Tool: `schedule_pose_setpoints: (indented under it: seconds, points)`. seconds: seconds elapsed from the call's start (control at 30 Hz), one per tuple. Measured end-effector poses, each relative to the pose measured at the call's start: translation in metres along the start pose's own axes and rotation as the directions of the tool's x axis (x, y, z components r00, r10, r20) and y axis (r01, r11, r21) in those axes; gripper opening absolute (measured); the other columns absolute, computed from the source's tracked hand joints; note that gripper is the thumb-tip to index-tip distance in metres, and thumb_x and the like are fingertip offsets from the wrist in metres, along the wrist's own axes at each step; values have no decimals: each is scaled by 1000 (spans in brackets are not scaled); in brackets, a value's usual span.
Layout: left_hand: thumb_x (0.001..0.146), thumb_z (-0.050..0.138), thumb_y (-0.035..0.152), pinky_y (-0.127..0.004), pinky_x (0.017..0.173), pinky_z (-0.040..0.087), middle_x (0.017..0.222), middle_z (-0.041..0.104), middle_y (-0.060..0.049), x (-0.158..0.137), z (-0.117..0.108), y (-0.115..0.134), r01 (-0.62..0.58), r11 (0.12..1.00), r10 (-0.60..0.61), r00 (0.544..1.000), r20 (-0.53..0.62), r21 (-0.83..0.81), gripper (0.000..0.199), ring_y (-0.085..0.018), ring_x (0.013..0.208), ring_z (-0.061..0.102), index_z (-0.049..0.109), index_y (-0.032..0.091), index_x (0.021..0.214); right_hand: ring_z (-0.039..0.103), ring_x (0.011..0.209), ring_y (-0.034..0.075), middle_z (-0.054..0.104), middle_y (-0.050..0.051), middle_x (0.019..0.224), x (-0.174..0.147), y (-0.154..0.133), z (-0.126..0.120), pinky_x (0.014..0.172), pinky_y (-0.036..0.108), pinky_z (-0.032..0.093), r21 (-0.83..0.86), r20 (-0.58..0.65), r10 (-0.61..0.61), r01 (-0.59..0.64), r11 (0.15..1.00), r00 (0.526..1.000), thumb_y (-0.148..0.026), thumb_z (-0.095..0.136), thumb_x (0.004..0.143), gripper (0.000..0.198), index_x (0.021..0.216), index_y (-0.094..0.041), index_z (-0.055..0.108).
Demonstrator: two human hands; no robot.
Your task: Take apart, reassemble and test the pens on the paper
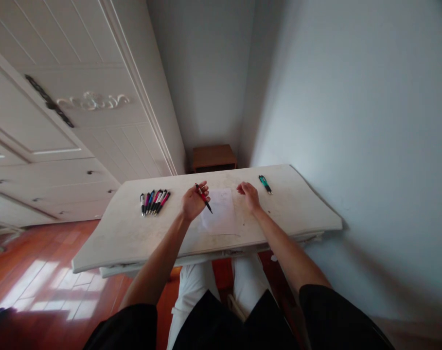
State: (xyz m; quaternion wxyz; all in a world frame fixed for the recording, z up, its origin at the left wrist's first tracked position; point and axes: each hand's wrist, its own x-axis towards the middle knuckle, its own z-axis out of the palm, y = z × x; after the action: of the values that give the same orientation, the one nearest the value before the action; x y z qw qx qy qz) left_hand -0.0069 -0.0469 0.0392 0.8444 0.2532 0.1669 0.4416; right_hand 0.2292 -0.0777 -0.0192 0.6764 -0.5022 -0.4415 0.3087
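Hands (194, 202) apart, pen (203, 196) in left

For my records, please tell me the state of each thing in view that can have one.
Red-black pen: held, tilted, tip downward
Left grip: holding the pen
Right grip: partly curled, contents unclear
Paper: lying flat on the table
Pen row: lying side by side
Teal pens: lying together
Drawers: shut
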Motion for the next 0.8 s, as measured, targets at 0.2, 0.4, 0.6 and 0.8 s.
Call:
schedule_pose_setpoints:
  seconds: [0.2, 0.4, 0.6, 0.8]
  points:
    - [83, 66, 31, -22, 63, 43, 96, 65, -7, -13, 15, -25, -116, 947, 122, 993, 0, 301, 24, -13, 79, 60, 69, 15, 100, 53, 67, 13, 59, 0, 79, -49, -42, 14, 63, 25, 45, 14, 145, -26, 25, 1000, 989, -51, 57, 85, 33, 99, -21, 61]
    - [81, 68, 45, -35, 101, 38, 134, 56, -10, -22, 29, -43, -320, 684, 296, 943, 152, 655, 37, -27, 128, 45, 72, 20, 108, 53, 67, 13, 57, 0, 74, -67, -70, 32, 61, 25, 42, -161, 396, -86, 162, 974, 914, -45, 64, 83, 30, 97, -19, 66]
    - [84, 63, 48, -43, 108, 34, 140, 51, -11, -35, 36, -46, -367, 646, 293, 929, 226, 669, 40, -31, 133, 41, 72, 20, 111, 62, 81, 16, 65, 2, 86, -73, -72, 41, 75, 30, 51, 92, 404, -74, 40, 995, 912, -42, 68, 81, 23, 88, -20, 65]
    - [87, 59, 46, -40, 92, 48, 126, 60, -13, -53, 6, -37, -406, 432, 370, 894, 252, 806, 48, -25, 115, 57, 58, 19, 126, 61, 66, 11, 65, -2, 84, -81, -78, 48, 64, 27, 52, 505, 322, 72, -236, 830, 944, -26, 74, 75, 25, 93, -24, 55]
